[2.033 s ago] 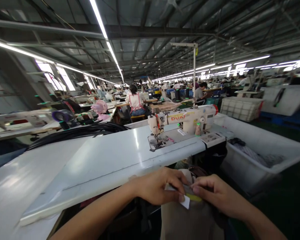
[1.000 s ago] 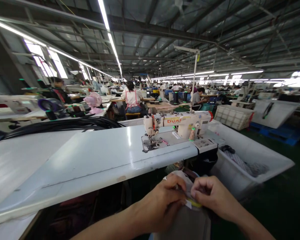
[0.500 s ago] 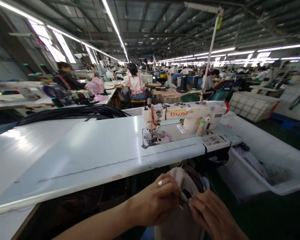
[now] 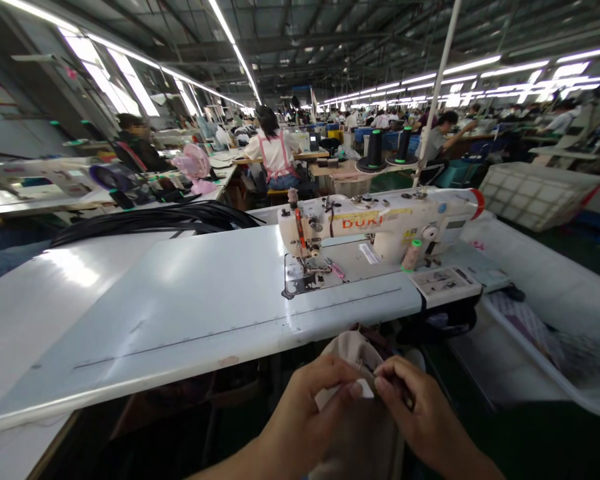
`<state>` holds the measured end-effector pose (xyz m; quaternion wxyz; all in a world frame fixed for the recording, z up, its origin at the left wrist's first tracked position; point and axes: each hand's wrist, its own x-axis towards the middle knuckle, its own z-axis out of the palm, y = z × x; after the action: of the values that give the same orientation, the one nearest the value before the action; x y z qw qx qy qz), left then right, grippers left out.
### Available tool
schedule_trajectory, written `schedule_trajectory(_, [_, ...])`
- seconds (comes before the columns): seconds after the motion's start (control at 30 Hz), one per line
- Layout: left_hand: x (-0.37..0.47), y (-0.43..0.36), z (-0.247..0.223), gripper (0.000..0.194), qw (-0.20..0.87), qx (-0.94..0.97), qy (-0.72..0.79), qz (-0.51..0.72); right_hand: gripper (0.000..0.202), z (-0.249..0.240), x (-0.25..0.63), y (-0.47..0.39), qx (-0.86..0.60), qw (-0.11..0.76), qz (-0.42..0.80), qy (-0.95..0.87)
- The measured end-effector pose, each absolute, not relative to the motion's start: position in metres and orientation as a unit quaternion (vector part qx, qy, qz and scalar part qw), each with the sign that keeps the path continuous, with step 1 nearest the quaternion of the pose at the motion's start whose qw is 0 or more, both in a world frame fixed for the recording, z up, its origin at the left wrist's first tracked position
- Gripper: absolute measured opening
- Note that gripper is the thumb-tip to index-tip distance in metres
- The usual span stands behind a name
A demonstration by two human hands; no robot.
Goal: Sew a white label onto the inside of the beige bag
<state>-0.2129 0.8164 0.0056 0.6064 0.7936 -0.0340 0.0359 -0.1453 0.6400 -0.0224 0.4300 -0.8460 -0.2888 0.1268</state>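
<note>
Beige cloth (image 4: 360,433): we see it between five and six o'clock, nearer us than the table (image 4: 180,300).
Left hand (image 4: 303,410): we pinch the cloth, a small white tag (image 4: 365,389) by the thumb tip.
Right hand (image 4: 423,413): we pinch its upper edge, thumb against fingers.
Sewing machine (image 4: 400,227): twelve o'clock from our cloth.
White bin (image 4: 570,283): two o'clock from our cloth, fabric (image 4: 525,321) inside.

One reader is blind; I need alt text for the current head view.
A person's left hand and right hand pinch beige fabric in front of a pale sewing table. A white industrial sewing machine stands on it; a worker sits beyond.
</note>
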Motion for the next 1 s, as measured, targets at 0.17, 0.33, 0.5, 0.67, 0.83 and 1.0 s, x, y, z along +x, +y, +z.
schedule_trajectory(0.17, [-0.212, 0.791, -0.017, 0.025, 0.719, 0.686, 0.115, 0.005, 0.029, -0.022, -0.133, 0.641, -0.841, 0.443, 0.183, -0.250])
schedule_trajectory(0.33, [-0.210, 0.781, -0.034, 0.027, 0.748, 0.632, 0.196, 0.048, 0.035, -0.030, -0.138, 0.650, -0.776, 0.559, 0.235, -0.175])
schedule_trajectory(0.5, [-0.213, 0.780, -0.046, 0.027, 0.750, 0.613, 0.236, 0.082, 0.034, -0.036, -0.143, 0.657, -0.755, 0.585, 0.236, -0.175])
schedule_trajectory(0.67, [-0.213, 0.785, -0.053, 0.028, 0.744, 0.617, 0.245, 0.076, 0.035, -0.043, -0.144, 0.660, -0.753, 0.593, 0.206, -0.198])
schedule_trajectory(0.83, [-0.208, 0.793, -0.053, 0.027, 0.737, 0.632, 0.232, 0.066, 0.034, -0.044, -0.145, 0.667, -0.759, 0.584, 0.212, -0.194])
schedule_trajectory(1.0, [-0.206, 0.799, -0.055, 0.028, 0.738, 0.633, 0.229, 0.060, 0.033, -0.047, -0.144, 0.673, -0.770, 0.577, 0.201, -0.187])
